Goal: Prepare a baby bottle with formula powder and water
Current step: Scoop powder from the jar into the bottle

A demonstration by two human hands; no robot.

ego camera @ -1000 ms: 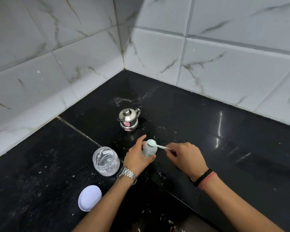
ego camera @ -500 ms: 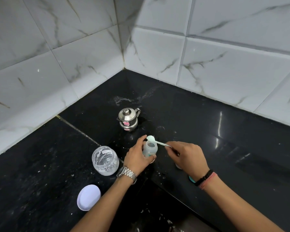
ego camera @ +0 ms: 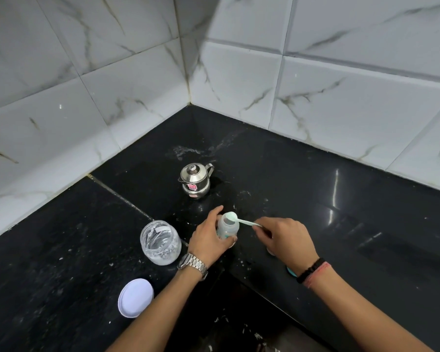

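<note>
Small translucent plastic baby bottle (ego camera: 228, 227): upright on black table (ego camera: 315, 199), before steel pot (ego camera: 195, 180). Light, tippy; grip mid-body. Left hand (ego camera: 208, 240) wrapped round bottle; right hand (ego camera: 285, 237) pinching pale-green plastic scoop (ego camera: 236, 219) over mouth.

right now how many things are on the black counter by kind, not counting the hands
containers: 3 (clear plastic baby bottle, clear round powder jar, small steel lidded pot)
lids: 1 (white round lid)
scoops: 1 (pale green plastic scoop)
total: 5

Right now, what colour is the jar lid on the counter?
White, plain; the jar lid shows in the head view.
</note>
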